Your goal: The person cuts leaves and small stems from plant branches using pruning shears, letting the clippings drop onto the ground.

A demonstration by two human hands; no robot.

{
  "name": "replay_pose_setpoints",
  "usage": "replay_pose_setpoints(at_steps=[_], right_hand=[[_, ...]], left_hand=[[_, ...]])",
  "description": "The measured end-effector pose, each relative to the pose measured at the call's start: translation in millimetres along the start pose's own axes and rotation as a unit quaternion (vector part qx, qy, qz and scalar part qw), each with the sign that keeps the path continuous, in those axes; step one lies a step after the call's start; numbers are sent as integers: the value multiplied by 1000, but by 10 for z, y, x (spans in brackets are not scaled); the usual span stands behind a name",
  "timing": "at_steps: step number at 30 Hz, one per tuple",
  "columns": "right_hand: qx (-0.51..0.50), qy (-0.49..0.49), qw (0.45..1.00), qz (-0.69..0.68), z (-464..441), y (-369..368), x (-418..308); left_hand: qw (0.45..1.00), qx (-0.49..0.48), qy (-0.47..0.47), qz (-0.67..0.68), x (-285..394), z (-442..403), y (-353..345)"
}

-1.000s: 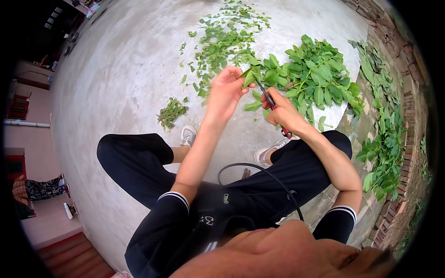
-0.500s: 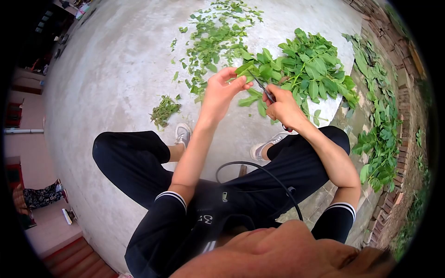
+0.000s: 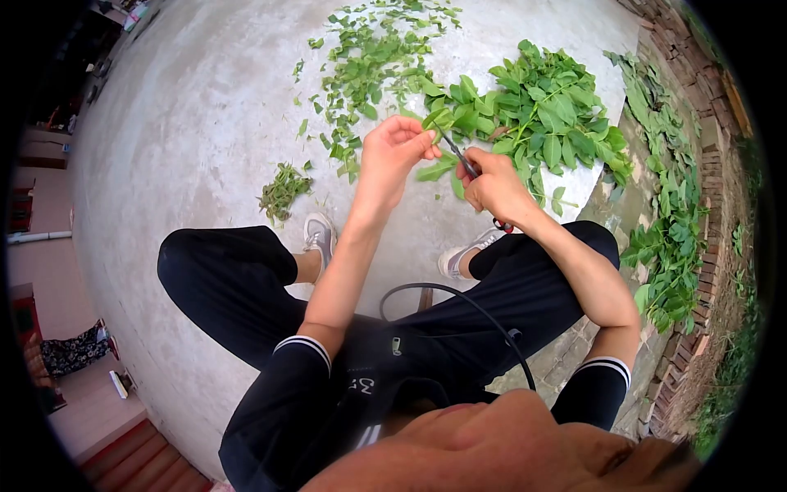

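Observation:
Fingers of my left hand [image 3: 399,152] pinch a green leaf [image 3: 434,120] in front of my knees. My right hand [image 3: 495,182] is wrapped round a pair of scissors [image 3: 465,160], whose dark blades point up and left to the held leaf. Part of the handle, with a bit of red, shows below the palm. Whether the blades are open or closed on the leaf I cannot tell. Just beyond my right hand lies a heap of leafy branches [image 3: 561,123]. Cut leaf pieces [image 3: 361,74] are scattered over the concrete ahead of my left hand.
A small pile of stalks [image 3: 284,191] lies near my left shoe [image 3: 320,233]. More leafy branches [image 3: 668,238] run along stacked bricks [image 3: 711,197] at the right. A black cable [image 3: 459,293] loops over my lap. Another person's patterned clothing [image 3: 72,354] shows at the far left.
My left hand has shifted slightly left, and less of the leaf shows beyond its fingers. The scissors remain in my right hand at the leaf. The whole view has moved a little.

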State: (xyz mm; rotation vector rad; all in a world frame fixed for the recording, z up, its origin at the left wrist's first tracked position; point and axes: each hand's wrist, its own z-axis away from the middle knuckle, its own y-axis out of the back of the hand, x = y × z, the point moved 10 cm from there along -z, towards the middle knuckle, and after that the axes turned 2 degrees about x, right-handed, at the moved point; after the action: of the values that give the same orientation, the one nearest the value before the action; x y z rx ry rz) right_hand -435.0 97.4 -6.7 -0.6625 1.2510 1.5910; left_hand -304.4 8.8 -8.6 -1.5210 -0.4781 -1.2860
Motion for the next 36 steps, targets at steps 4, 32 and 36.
replay_pose_setpoints(at_steps=[4, 32, 36], right_hand=[[-18, -47, 999, 13, -46, -56, -34], [180, 33, 897, -402, 50, 1795, -49], [212, 48, 831, -512, 245, 1896, -112]], left_hand=[[999, 10, 27, 40, -94, -60, 110], [849, -61, -13, -525, -2653, -1041, 674], [793, -277, -102, -533, -3857, -889, -429]])
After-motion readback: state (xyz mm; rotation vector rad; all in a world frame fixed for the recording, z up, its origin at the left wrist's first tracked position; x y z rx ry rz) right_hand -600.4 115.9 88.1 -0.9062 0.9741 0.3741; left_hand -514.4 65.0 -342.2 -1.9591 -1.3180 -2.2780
